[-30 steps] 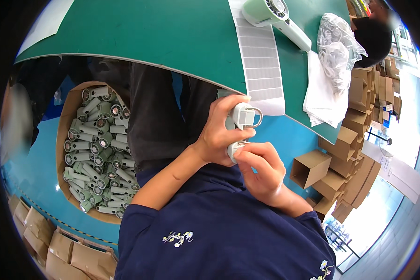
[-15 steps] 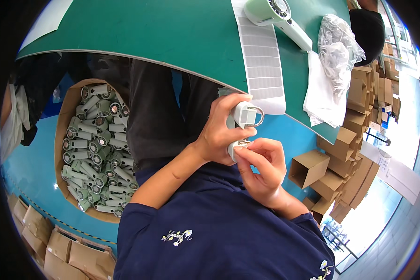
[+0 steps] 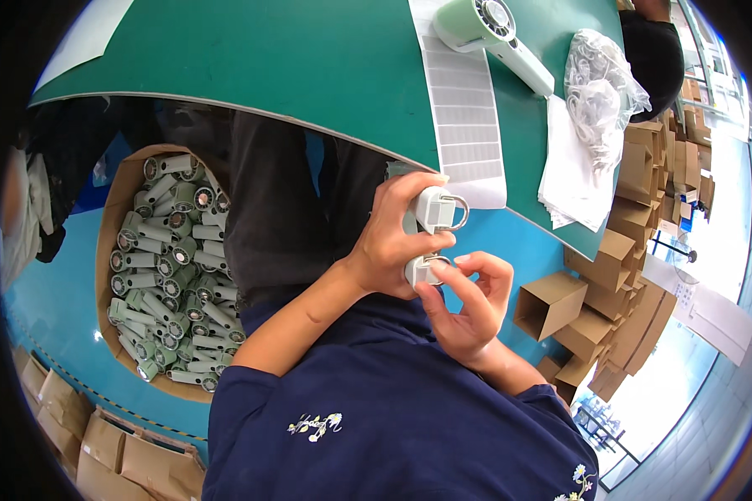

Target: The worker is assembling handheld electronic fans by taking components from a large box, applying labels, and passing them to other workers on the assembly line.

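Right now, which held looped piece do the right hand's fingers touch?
The lower looped piece, nearer the navy shirt; only the left hand touches the upper looped piece.

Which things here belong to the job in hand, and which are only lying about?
In the job:
upper pale looped piece, held in the left hand
lower pale looped piece, also held there; the right hand touches it

Apparently only lying about, untouched:
fan on the table
row-marked sheet
plastic bag
white papers
carton of fans (perhaps related)
cardboard boxes
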Tool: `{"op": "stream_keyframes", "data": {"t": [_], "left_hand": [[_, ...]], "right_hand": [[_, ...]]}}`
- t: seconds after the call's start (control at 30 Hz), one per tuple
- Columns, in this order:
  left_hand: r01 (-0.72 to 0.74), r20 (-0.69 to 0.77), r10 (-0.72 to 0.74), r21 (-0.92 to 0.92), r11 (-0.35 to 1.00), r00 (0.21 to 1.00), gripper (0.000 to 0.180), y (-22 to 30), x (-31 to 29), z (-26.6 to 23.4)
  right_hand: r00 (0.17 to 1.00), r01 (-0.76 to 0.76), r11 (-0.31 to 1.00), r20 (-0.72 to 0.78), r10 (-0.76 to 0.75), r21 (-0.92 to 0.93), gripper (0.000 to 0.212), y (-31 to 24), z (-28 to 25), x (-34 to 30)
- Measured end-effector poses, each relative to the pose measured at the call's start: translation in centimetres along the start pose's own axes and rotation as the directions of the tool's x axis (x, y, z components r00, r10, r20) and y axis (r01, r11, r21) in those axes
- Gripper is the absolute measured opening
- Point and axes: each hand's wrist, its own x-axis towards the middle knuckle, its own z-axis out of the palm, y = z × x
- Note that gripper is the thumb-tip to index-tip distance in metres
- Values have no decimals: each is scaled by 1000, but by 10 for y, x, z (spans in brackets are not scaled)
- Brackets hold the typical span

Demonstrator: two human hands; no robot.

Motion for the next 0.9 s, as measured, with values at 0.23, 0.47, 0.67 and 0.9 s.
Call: {"op": "stream_keyframes", "data": {"t": [0.23,0.47,0.67,0.9], "left_hand": [[3,2,-3,-4,1000,1000,38,-1,-1,-1],[-6,-3,6,-12,1000,1000,36,-1,0,-1],[-24,23,24,-1,1000,999,35,-2,4,-3],[-13,34,13,-24,1000,999,34,0,7,-4]], "right_hand": [[1000,-8,999,-5,8,31,31,0,5,-4],[994,-86,982,-47,95,170,27,2,14,-11],[999,-14,991,-44,20,130,24,8,13,-8],[1000,11,984,-19,-8,180,22,18,14,-9]]}}
